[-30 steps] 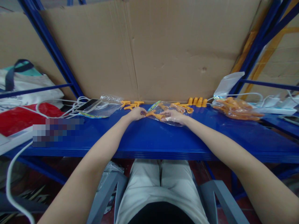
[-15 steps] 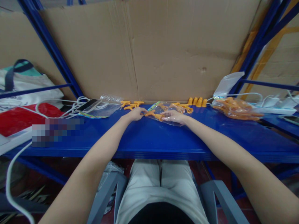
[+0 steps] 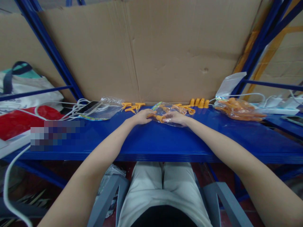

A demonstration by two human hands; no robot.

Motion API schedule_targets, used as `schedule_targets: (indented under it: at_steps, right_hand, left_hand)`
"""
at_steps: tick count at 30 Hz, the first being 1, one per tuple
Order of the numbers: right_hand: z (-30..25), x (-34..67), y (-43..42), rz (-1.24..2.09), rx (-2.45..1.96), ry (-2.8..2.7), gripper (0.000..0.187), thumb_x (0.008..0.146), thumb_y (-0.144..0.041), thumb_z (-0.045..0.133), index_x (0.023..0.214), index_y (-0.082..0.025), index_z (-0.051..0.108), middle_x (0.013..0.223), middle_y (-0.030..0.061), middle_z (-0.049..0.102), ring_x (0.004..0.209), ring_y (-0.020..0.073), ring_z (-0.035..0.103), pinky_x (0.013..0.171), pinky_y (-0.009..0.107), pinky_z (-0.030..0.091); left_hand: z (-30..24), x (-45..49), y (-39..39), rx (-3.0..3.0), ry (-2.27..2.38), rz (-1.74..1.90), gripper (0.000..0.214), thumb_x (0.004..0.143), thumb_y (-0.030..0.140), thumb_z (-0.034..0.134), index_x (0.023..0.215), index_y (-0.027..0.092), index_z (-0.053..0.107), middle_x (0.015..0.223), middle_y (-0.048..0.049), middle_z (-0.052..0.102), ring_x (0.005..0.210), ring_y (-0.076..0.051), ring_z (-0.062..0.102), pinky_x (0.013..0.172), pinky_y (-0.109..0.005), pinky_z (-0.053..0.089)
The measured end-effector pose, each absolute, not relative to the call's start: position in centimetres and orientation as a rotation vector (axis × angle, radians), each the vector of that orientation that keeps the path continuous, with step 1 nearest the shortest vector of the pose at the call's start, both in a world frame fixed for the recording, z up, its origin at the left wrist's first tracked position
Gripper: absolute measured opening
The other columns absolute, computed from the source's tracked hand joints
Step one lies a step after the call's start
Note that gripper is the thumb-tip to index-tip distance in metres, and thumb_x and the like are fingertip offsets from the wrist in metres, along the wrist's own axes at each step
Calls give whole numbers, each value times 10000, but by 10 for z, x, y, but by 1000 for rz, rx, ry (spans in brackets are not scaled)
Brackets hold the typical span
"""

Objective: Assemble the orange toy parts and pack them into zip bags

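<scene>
An orange plastic piece (image 3: 158,118) with a cup-like end lies in front of me, over a clear plastic bag (image 3: 175,125). My left hand (image 3: 144,116) has its fingers closed around the narrow left end of this piece. At the cup-like end, my right hand (image 3: 176,118) grips with bent fingers, close against the bag. More orange parts (image 3: 187,108) show in and beside the bag. Left of the bag lie several T-shaped orange pieces (image 3: 131,108). A row of small orange cups (image 3: 199,103) stands behind, to the right.
A filled bag of orange parts (image 3: 236,108) lies right, before a white power strip (image 3: 279,110). At left are a phone (image 3: 89,107), white cables (image 3: 81,102) and an empty clear bag (image 3: 106,110). Cardboard (image 3: 165,53) walls the back of the blue table (image 3: 151,142).
My left hand has moved slightly right, further over the orange piece's left end. My right hand stays nearly in place at the cup-like end.
</scene>
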State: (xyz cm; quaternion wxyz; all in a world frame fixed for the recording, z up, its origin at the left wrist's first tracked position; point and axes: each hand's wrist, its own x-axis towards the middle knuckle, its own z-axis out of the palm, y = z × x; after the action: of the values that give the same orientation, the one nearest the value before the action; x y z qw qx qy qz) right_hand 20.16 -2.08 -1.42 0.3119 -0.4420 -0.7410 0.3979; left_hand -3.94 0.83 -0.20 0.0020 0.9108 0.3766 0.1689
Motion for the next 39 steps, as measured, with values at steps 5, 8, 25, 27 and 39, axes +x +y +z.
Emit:
schedule_targets:
  at_steps: [5,8,25,27,39]
  right_hand:
    - [-12,201,-23,975,-1236,-1952,127,768,-264,732,858,-174,733,914,45,725,855,155,642,889,325,507]
    - [-12,202,-22,993,-1218,-1952,117,760,-257,740,841,-174,730,889,38,719,837,149,637,874,318,509]
    - [-20,195,-17,976,-981,-2103,164,796,-241,691,938,-206,766,999,27,747,955,162,662,984,354,464]
    - [-22,194,-16,979,-901,-2147,197,775,-300,715,939,-204,767,1014,31,745,987,173,657,991,358,456]
    - [-21,196,-19,906,-782,-2283,364,763,-450,695,984,-169,764,1078,82,732,1033,226,648,989,401,458]
  left_hand:
    - [-5,-31,3,2918,1073,488,550,740,142,588,1285,213,590,1396,-70,558,1315,-221,479,1138,-391,331]
    - [-5,-28,0,2887,1084,452,629,718,107,559,1337,223,550,1435,-55,522,1340,-215,454,1147,-378,323]
    - [-6,-12,-11,2774,1205,495,558,992,473,264,1497,241,311,1615,-30,194,1488,-220,124,1200,-406,130]
    - [-7,-11,-12,2769,1239,517,591,985,530,236,1513,266,267,1622,-28,162,1493,-248,80,1197,-458,115]
    - [-6,-4,-16,2708,1369,365,730,919,663,63,1552,300,86,1625,12,-6,1485,-254,-70,1193,-493,35]
